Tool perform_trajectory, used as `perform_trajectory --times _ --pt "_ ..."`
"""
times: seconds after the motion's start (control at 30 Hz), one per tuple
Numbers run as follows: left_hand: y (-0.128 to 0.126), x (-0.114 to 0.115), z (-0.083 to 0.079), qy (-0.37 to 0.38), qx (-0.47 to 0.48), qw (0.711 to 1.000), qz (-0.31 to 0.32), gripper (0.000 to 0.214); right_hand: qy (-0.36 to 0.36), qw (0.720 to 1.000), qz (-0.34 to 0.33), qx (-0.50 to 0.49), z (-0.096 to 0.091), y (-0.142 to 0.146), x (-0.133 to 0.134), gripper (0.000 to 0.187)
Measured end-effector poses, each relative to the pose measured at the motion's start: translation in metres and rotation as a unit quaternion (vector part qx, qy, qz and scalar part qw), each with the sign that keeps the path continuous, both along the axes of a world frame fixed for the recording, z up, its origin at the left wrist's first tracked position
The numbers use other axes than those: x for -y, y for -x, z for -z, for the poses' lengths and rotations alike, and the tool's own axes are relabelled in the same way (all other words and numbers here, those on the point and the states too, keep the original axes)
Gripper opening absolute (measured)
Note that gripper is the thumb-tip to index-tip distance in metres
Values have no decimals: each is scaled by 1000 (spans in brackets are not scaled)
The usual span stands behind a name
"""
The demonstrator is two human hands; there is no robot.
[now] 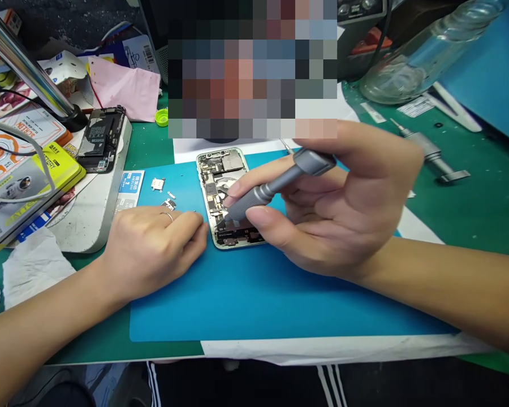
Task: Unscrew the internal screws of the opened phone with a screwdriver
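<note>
A small phone [215,189] with its back off and its inner boards exposed lies on the blue mat [254,302]. My right hand [348,209] grips a grey screwdriver [275,182] between thumb and fingers, slanting down over the lower part of the phone. The driver's tip is hard to make out against the phone's parts. Curled into a fist, my left hand [155,240] rests on the mat by the phone's left edge; the inside of the fist is hidden. Beyond it lie a small metal plate [157,183] and a few tiny parts [170,202].
On the left, a white device [97,209] carries another opened phone [102,138] near stacked boxes [34,192] and a metal pole [29,56]. At right are a second grey driver [432,152], white tweezers [456,110] and a glass jar [419,62]. A blurred block covers the top centre.
</note>
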State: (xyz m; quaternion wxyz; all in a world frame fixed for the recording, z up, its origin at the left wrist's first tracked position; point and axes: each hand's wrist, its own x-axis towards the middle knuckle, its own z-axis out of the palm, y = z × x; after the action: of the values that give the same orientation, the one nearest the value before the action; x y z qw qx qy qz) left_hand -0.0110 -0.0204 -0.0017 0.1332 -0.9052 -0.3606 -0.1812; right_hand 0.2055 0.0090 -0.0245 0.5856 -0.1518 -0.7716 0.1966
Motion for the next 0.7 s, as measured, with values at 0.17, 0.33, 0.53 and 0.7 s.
perform_trajectory --times 0.17,0.33,0.53,0.7 --pt "1 -4 1 -12 -35 997 -62 32 -11 1000 18 17 0 -3 -1 66" --pt "1 -5 2 9 -38 996 -81 27 -8 1000 12 13 0 -1 0 65" --pt "0 -2 -4 30 40 997 -50 24 18 999 40 -1 1 2 3 58" --pt "-1 2 -8 81 141 986 -45 19 3 999 44 -16 6 0 2 64"
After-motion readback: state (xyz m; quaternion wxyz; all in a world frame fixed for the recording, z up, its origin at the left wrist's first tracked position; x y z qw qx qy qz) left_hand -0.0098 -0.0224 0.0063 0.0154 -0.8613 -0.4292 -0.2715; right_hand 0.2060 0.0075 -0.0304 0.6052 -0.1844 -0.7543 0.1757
